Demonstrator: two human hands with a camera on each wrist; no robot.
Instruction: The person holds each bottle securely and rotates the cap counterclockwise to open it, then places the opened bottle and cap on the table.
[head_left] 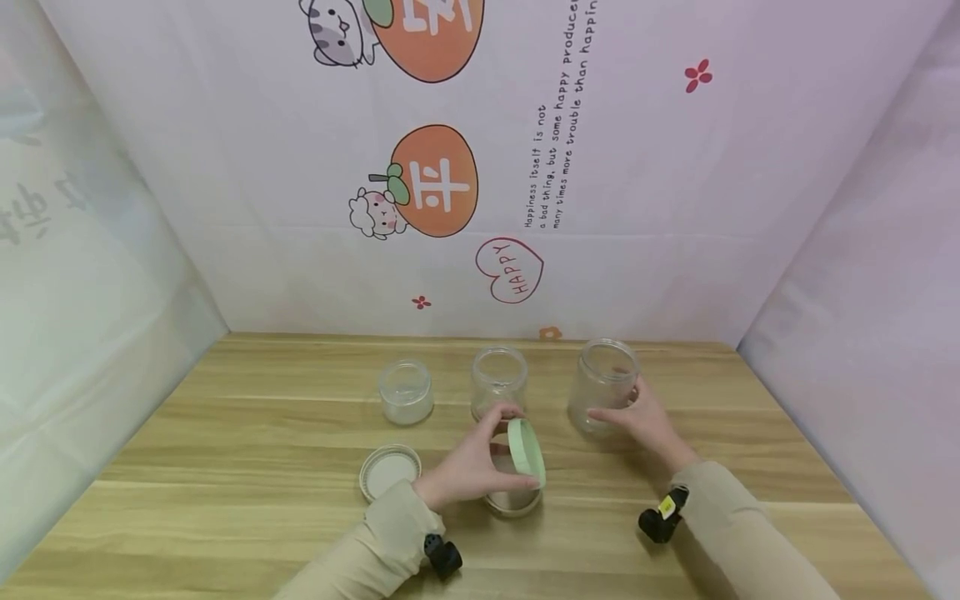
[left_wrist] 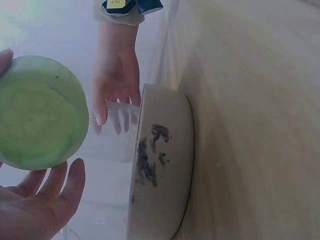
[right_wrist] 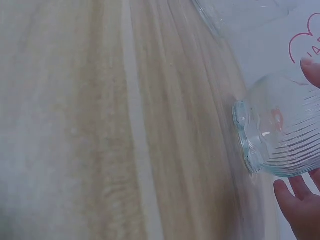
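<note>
My left hand holds a light green jar lid on edge, thumb and fingers at opposite sides of its rim. In the left wrist view the lid's round face is seen broadside. The lid is raised over a pale lid lying on the table, partly hidden by the hand. On the right, my right hand grips the tallest clear jar, which has no lid on it. The right wrist view shows this jar's ribbed side between thumb and fingers, with its base close to the tabletop.
A medium clear jar stands behind my left hand, and a short clear jar to its left. Another pale lid lies by the left sleeve. A printed cloth wall rises behind the wooden table.
</note>
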